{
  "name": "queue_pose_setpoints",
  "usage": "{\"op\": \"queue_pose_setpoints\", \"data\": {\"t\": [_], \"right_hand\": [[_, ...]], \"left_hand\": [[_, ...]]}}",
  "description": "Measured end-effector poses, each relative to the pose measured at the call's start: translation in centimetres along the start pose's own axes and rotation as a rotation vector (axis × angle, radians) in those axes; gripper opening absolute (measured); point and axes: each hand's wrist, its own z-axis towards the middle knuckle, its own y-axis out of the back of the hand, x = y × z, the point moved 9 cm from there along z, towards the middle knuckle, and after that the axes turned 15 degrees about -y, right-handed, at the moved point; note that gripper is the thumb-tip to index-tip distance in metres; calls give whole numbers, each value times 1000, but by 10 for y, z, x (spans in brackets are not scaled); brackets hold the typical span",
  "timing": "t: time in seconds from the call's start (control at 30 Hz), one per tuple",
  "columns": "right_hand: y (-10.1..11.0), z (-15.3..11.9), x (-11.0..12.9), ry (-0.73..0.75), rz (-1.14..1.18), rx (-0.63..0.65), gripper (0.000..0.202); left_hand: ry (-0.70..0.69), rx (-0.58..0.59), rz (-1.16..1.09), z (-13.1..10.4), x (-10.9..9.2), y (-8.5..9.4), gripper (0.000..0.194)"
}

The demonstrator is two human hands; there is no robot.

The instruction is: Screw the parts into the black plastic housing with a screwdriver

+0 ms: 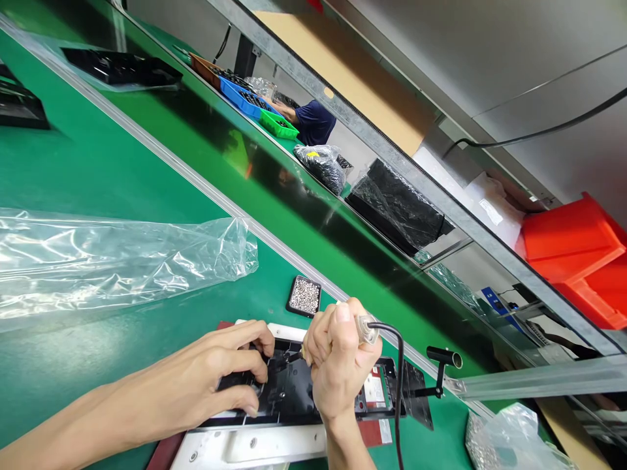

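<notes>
My right hand (337, 359) is wrapped round a corded electric screwdriver (367, 329), whose dark bit points left and down at a black plastic housing (291, 395). Whether the bit touches a screw is too small to tell. My left hand (220, 365) bears on the left part of the housing, with fingers bent and apart, gripping it; its fingertips partly cover what lies beneath. A white fixture (279, 444) with round metal inserts cradles the housing. Just beyond the hands stands a small black tray (292, 303) holding many small silvery screws (305, 294).
A clear plastic bag (122, 267) lies on the green bench at left. Black panels (122, 67) lie farther left. A metal rail and a black tube bracket (443, 358) border the work. A bag of screws (484, 444) sits lower right. Across the line, a person's sleeve (316, 122) shows beside bins.
</notes>
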Motion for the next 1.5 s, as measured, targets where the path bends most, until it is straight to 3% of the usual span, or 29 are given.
{"op": "queue_pose_setpoints", "data": {"t": [0.53, 0.77, 1.4, 1.5], "right_hand": [[-4, 0, 3, -6, 71, 35, 57], [-6, 2, 4, 10, 82, 52, 56], [-5, -1, 1, 39, 115, 89, 53], [-5, -1, 1, 38, 117, 96, 53]], "left_hand": [[97, 110, -87, 1, -4, -2, 15], [47, 4, -67, -2, -1, 0, 21], [96, 20, -63, -2, -2, 4, 21], [80, 66, -50, -3, 1, 3, 18]]}}
